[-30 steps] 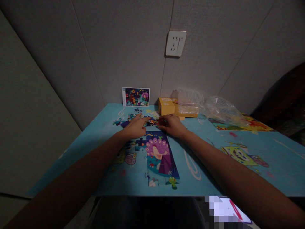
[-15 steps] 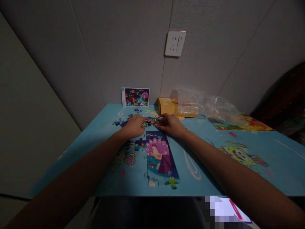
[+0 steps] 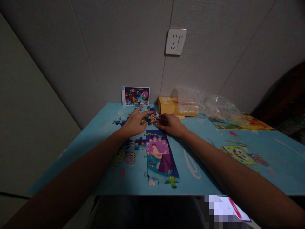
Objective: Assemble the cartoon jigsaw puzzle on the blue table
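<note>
Left fingers (image 3: 146,113) farther out, splayed; right fingers (image 3: 167,116) curled, grip unclear; puzzle (image 3: 158,151) lengthwise wallward.

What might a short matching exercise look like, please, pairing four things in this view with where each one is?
Things
1. Picture card
2. Yellow box
3. White socket plate
4. Assembled peacock puzzle section

Places
A. Lying flat, toward the near edge of the blue table
B. Mounted on the grey wall, above the tabletop
C. Partly behind clear plastic packaging
D. Standing upright at the back, left of centre

Pairs: 1-D, 2-C, 3-B, 4-A
</note>
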`<state>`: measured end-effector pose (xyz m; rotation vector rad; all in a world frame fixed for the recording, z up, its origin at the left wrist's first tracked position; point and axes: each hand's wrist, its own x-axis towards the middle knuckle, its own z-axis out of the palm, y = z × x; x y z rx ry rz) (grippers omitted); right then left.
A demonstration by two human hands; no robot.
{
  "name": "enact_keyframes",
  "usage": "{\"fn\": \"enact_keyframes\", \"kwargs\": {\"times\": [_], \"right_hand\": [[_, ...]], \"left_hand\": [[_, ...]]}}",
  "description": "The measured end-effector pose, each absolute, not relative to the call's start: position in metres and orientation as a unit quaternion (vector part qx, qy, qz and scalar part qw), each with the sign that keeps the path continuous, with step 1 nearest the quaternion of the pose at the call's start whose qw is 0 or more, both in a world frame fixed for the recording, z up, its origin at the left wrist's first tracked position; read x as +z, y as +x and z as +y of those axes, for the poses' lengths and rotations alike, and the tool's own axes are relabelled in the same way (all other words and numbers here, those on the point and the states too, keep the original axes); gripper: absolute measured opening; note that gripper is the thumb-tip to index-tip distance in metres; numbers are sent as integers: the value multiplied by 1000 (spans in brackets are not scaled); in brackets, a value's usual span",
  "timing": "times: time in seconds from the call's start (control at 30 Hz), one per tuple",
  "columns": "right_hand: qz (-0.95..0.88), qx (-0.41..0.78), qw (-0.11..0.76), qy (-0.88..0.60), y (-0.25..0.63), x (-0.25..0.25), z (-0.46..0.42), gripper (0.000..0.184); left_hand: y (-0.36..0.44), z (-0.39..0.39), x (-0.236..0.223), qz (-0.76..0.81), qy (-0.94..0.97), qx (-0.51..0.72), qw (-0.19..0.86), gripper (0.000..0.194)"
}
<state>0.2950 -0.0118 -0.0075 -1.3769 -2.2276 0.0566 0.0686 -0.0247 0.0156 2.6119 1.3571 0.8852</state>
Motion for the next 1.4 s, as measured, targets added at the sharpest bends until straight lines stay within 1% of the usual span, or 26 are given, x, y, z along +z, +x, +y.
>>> {"fn": "enact_keyframes", "kwargs": {"times": [0.1, 0.23, 0.33, 0.4, 0.47, 0.53, 0.57, 0.63, 0.7, 0.77, 0.87, 0.9, 0.93, 1.07, 1.13, 1.2, 1.4], "right_hand": [[-821, 27, 260, -508, 295, -7, -12, 49], [-817, 21, 265, -511, 295, -6, -12, 56], [-811, 10, 292, -507, 296, -5, -11, 55], [-800, 8, 329, -501, 296, -2, -11, 48], [-792, 11, 374, -483, 295, 2, -13, 36], [-796, 18, 407, -447, 294, 5, -16, 25], [-805, 24, 412, -426, 293, 7, -18, 21], [-826, 36, 403, -391, 291, 10, -22, 17], [-841, 41, 385, -379, 289, 11, -25, 14], [-846, 41, 373, -378, 288, 12, -26, 12], [-853, 47, 361, -374, 287, 12, -26, 9], [-855, 49, 356, -374, 287, 11, -25, 9], [-856, 49, 351, -376, 288, 11, -25, 14], [-844, 12, 308, -440, 291, 4, -20, 44], [-832, 1, 269, -486, 294, -1, -17, 53], [-823, 5, 241, -514, 296, -4, -15, 56], [-826, 17, 223, -518, 296, -2, -14, 49]], "left_hand": [[69, -27, 17, 438, 843, 310, 31, 61], [69, -24, 14, 447, 837, 313, 25, 59], [68, -19, 11, 478, 821, 310, 29, 56], [67, -17, 10, 497, 812, 304, 40, 55], [67, -17, 10, 491, 818, 293, 55, 55], [69, -21, 11, 449, 844, 283, 75, 61], [70, -23, 11, 415, 861, 279, 88, 66], [72, -28, 11, 338, 892, 278, 112, 78], [73, -30, 10, 285, 907, 284, 123, 83], [72, -29, 8, 276, 911, 282, 123, 78], [71, -25, 7, 306, 904, 275, 115, 70], [71, -25, 7, 323, 899, 277, 108, 68], [72, -24, 8, 344, 890, 282, 98, 65], [75, -24, 14, 456, 833, 305, 67, 56], [76, -24, 15, 486, 816, 307, 68, 54], [74, -22, 15, 493, 811, 308, 69, 53], [74, -22, 12, 488, 820, 287, 76, 53]]}}
